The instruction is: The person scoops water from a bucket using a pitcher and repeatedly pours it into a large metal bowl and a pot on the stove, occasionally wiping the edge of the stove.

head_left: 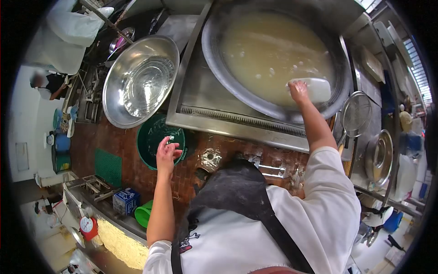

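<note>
"What is the right hand (299, 92) doing?"

"It's closed around the near end of a white container (319, 90), at the near right side of the big pan (211, 54). I'd judge it's working the container at the cloudy liquid (269, 45); whether they touch, I can't tell."

"And the left hand (166, 157)?"

"Half open, fingers loosely bent, with nothing visible in it. It hangs over the near right rim of the green tub (142, 157), below the front left corner of the steel range (237, 129)."

"What would moving the container call for?"

"A firm grip and a level wrist, I'd say. Towards the body, the pan's raised rim is in the way, then the range's front edge."

"Anything beside it?"

"The strainer (357, 114) is just beyond the range's right edge, close to the right arm. The wide metal basin (114, 91) is beside the left edge, partly above the tub. Underfoot, the tiles look wet around the drain (210, 156). Farther left, there's another person (55, 85)."
</note>
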Demonstrator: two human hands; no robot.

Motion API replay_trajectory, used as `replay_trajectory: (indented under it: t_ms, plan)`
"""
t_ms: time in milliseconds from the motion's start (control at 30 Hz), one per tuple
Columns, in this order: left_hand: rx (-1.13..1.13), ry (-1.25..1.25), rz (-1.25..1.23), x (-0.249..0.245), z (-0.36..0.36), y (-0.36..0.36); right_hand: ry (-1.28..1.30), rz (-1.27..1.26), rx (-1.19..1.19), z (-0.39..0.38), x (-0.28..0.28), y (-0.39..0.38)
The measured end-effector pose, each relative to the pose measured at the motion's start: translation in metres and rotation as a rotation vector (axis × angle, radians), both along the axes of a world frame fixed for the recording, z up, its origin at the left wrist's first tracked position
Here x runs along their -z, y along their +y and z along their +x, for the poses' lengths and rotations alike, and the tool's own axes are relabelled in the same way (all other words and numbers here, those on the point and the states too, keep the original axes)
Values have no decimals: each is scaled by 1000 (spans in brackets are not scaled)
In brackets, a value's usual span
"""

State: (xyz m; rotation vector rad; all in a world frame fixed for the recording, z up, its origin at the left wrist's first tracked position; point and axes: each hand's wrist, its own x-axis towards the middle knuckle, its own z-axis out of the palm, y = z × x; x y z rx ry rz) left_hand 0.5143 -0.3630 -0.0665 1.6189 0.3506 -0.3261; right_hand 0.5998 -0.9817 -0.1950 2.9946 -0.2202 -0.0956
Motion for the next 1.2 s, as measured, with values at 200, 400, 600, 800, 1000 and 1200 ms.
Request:
replay_trajectory:
  t_ms: [200,400,600,800,1000,1200]
  plan:
    - [-17,34,-32,11,-14,-1,-71,171,-45,27,10,46]
    - [-43,30,-31,9,-27,-4,-39,347,-51,44,-8,88]
    - [-36,29,-94,13,-40,-4,-114,568,7,56,-23,101]
    - [14,11,-125,21,-42,11,-336,782,119,59,-67,95]
    - [65,-12,-126,4,-36,30,-415,812,139,54,-130,136]
    - [63,-4,-155,2,-42,75,-448,725,101,31,-206,206]
